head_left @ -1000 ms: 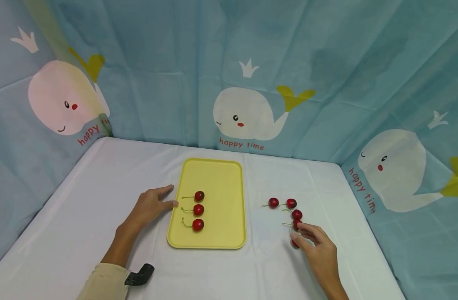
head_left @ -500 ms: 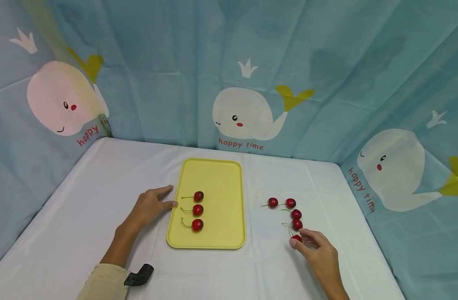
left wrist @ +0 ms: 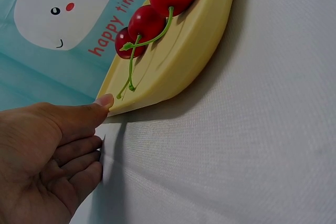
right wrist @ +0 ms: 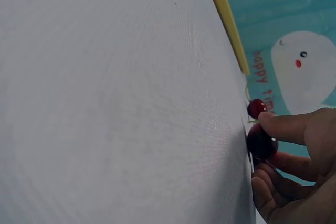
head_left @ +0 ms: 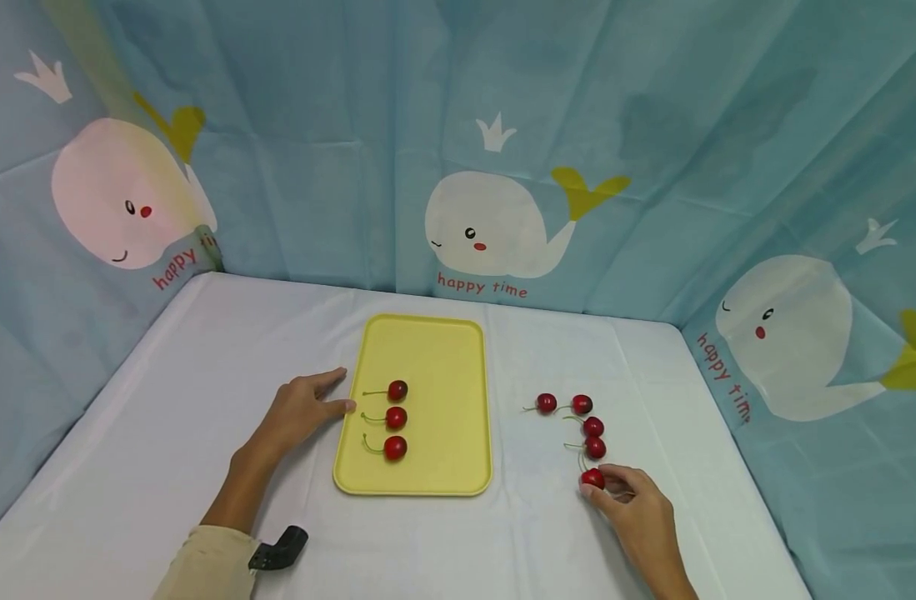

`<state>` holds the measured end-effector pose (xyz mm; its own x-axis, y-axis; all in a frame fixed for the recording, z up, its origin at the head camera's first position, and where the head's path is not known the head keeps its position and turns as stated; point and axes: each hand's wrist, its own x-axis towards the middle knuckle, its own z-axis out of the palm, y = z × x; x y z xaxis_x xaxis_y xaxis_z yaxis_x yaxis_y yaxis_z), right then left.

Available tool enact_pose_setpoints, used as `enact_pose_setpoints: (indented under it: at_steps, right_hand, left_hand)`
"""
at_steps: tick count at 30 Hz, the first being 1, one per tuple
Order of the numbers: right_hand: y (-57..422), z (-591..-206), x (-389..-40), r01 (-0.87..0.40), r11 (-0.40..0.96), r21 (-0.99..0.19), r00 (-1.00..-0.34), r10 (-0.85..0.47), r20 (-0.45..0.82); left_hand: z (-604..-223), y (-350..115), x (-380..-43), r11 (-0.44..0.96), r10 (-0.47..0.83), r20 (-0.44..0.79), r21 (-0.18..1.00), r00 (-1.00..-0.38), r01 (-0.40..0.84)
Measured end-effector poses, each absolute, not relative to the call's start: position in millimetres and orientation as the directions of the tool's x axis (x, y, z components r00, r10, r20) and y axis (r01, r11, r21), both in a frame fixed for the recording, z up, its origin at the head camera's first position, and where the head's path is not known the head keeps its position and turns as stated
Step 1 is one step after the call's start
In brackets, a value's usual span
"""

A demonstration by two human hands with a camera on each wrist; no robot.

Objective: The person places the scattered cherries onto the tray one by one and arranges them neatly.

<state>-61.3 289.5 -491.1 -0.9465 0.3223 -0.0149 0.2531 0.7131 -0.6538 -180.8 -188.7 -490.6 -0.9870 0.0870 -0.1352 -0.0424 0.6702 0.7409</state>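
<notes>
My right hand (head_left: 641, 512) pinches the nearest cherry (head_left: 593, 477) of a curved row between thumb and fingers, low at the white cloth. In the right wrist view this cherry (right wrist: 262, 142) looks dark under the thumb. Farther along the row, several red cherries (head_left: 594, 448) with green stems lie on the cloth. To the left is a yellow tray (head_left: 450, 458) with three cherries (head_left: 395, 418) in a column, stems pointing left. My left hand (head_left: 296, 412) rests at the tray's left edge, thumb on the rim and index finger stretched out; the left wrist view shows its other fingers loosely bent.
White cloth (head_left: 525, 517) covers the table, with bare cloth between the tray and the loose cherries. A blue curtain (head_left: 315, 208) printed with whales surrounds the back and sides. A black strap piece (head_left: 279, 550) sticks out from the left sleeve.
My right hand has moved slightly nearer, from beside the second-nearest cherry to the nearest one, which it now pinches. The left hand and the tray have stayed put.
</notes>
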Motion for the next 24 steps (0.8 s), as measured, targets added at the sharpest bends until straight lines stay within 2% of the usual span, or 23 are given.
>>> enact_pose_setpoints:
  at_steps: [24]
  right_hand:
    - [288.1, -487.8, -59.5, 0.256, 0.668, -0.698, -0.952, 0.301, -0.061]
  left_hand:
    - [-491.2, -189.8, -180.6, 0.658, 0.089, -0.127, 0.753, -0.988, -0.038]
